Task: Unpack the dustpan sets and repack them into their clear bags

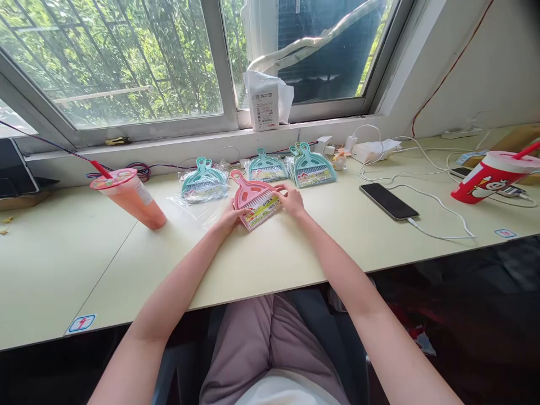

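Note:
Between my hands is a pink mini dustpan and brush set (253, 194) with white bristles and a yellow label card, tilted with its handle up and to the left. My left hand (231, 215) grips its lower left edge, thumb over the front. At its right edge, the fingers of my right hand (291, 200) are pinched on the label side. Behind it lie teal dustpan and brush sets in clear wrapping: one at the left (205, 180), one in the middle (265, 166) and a small stack at the right (312, 166). Clear plastic film (198, 211) lies beside my left hand.
A drink cup with pink liquid (145, 202) leans at the left. To the right are a phone (388, 201) on a white cable and a red cup (481, 183). A white box (265, 109) stands on the window sill. The table's front edge (261, 296) runs above my lap.

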`<action>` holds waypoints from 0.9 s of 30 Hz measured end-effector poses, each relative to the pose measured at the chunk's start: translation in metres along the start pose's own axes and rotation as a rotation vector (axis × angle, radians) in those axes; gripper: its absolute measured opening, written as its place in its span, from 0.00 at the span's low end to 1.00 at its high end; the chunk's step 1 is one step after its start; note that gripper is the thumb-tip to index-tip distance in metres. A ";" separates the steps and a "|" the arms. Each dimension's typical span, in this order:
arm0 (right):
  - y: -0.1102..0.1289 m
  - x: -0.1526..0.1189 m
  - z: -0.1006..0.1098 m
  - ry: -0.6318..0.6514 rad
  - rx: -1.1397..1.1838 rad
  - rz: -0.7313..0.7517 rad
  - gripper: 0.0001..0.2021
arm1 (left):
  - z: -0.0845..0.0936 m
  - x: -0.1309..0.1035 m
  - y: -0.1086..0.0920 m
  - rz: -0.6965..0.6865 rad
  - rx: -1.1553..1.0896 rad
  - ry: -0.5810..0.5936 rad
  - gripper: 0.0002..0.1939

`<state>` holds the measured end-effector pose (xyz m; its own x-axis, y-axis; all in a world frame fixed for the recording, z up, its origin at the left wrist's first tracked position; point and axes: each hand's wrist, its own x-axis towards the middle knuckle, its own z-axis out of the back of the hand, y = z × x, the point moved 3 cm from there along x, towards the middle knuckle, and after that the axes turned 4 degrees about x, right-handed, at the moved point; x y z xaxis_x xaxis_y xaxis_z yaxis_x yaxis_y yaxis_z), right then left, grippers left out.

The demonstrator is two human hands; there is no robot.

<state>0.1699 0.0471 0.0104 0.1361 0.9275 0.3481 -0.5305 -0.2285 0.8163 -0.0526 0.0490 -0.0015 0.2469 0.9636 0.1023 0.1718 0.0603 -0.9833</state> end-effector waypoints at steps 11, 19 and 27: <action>-0.001 -0.011 -0.020 -0.011 0.644 -0.558 0.20 | -0.005 -0.004 -0.015 -0.087 -0.020 -0.088 0.36; 0.019 -0.014 -0.031 0.186 0.814 -0.420 0.25 | -0.010 -0.009 -0.018 -0.075 -0.016 -0.077 0.36; 0.018 -0.017 -0.030 0.242 0.917 -0.370 0.18 | -0.004 -0.005 -0.014 -0.065 -0.028 -0.102 0.36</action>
<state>0.1332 0.0359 0.0050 -0.0654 0.9977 -0.0177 0.3707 0.0407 0.9279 -0.0525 0.0424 0.0119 0.1360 0.9796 0.1482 0.2115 0.1174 -0.9703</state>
